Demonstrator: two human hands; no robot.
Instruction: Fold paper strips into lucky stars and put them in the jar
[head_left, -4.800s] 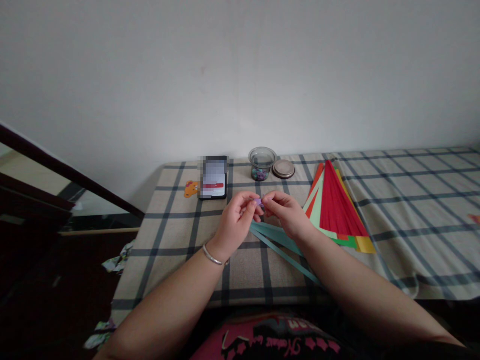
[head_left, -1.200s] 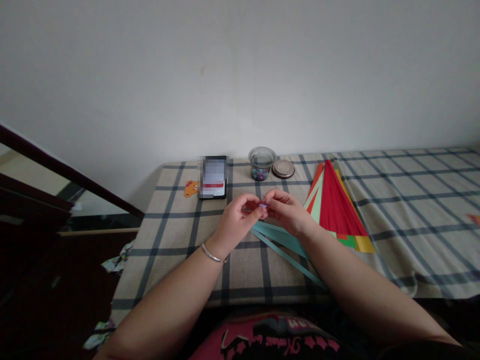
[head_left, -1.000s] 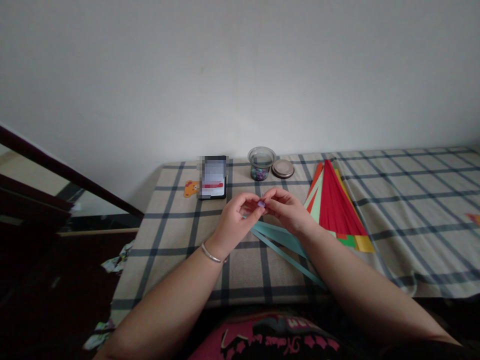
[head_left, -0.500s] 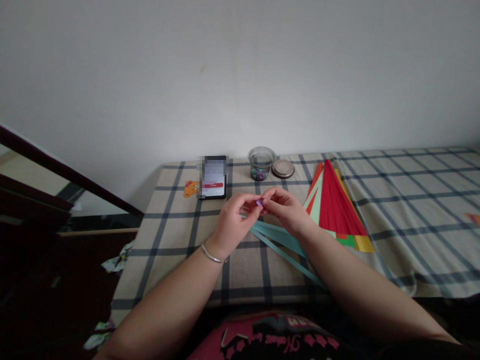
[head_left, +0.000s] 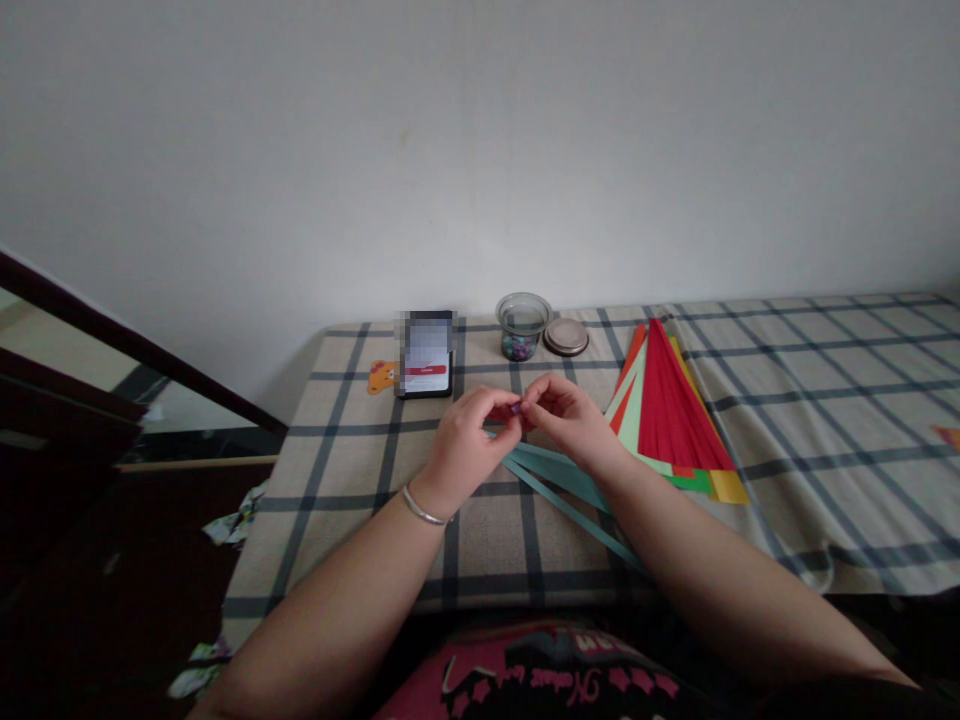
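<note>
Between the fingertips of both hands is a tiny purple paper star, largely covered by the fingers. My left hand, with a silver bangle at the wrist, pinches it from the left. From the right, my right hand grips it between thumb and index finger. Light blue paper strips lie on the table under the hands, partly behind my right forearm. Beyond the hands stands a clear plastic jar with small teal and purple pieces at its bottom.
A round lid lies beside the jar. At left a phone rests by an orange bear figure. Fanned red paper strips, with green, orange and yellow ones, lie right on the checked tablecloth. A wall rises behind.
The fingers have shifted slightly around the purple paper star, which shows a little less and appears turned. Both arms stay in nearly the same place.
</note>
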